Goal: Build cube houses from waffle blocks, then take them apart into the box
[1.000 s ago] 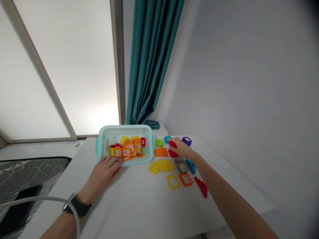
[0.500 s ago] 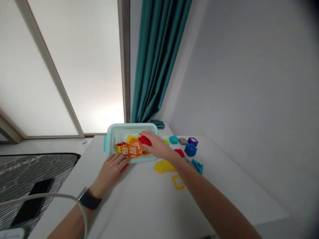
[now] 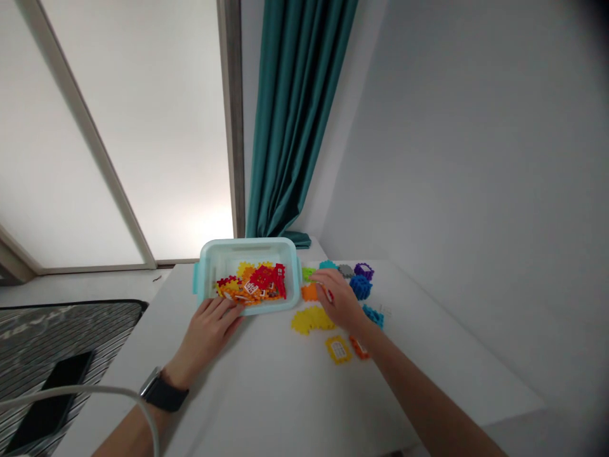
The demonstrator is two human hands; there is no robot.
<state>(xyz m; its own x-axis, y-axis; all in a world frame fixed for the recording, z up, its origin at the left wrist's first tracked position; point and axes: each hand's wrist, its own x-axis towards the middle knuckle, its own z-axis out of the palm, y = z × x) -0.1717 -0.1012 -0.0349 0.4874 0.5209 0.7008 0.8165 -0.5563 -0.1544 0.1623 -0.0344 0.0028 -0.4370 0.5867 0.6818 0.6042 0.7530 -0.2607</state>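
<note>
A pale turquoise plastic box (image 3: 285,306) stands on the white table, with a heap of interlocking toy building pieces (image 3: 252,282) in yellow, orange and red inside. My left hand (image 3: 212,330) grips its near rim at the left, fingers over the edge and thumb outside. Right of the box, my right hand (image 3: 337,301) is closed low over the table. A bit of red and white shows at its fingertips, seemingly a red building piece; the hand hides most of it. Orange pieces (image 3: 309,292) and lime green pieces (image 3: 307,273) lie just left of that hand.
Yellow pieces (image 3: 311,320), a yellow window piece (image 3: 338,350) and an orange-red window piece (image 3: 360,348) lie nearer me. Blue (image 3: 360,287), light blue (image 3: 373,315), grey (image 3: 346,271), purple (image 3: 364,271) and teal pieces (image 3: 328,264) sit to the right. A cable (image 3: 95,388) crosses the lower left.
My right hand has moved out of the box to the right, over the table. The red pieces it held in the box now lie spread there. My left hand stays on the rim.
</note>
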